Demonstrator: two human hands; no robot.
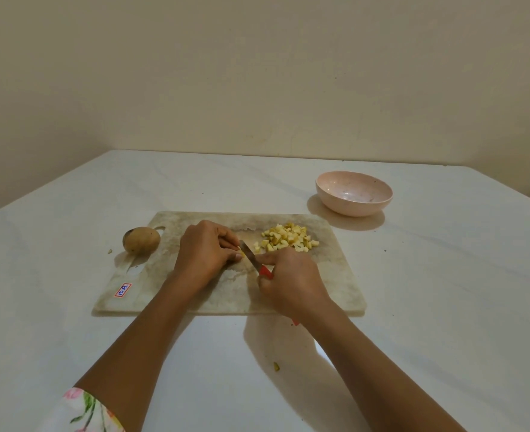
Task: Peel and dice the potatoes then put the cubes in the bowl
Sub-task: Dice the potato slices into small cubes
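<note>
Potato piece (pixel 241 253) is pinched under my left hand's (pixel 206 249) curled fingertips, mostly hidden, down on the cutting board (pixel 335 275). My right hand (pixel 288 283) grips the red-handled knife (pixel 247 252), forefinger stretched toward the blade, blade tilted against the piece. Diced cubes (pixel 288 238) are heaped just beyond the knife on the board's far right part. Unpeeled whole potato (pixel 141 240) sits at the board's left edge. Pink bowl (pixel 319 188) stands on the table (pixel 444 307), apart from the board's far right corner.
</note>
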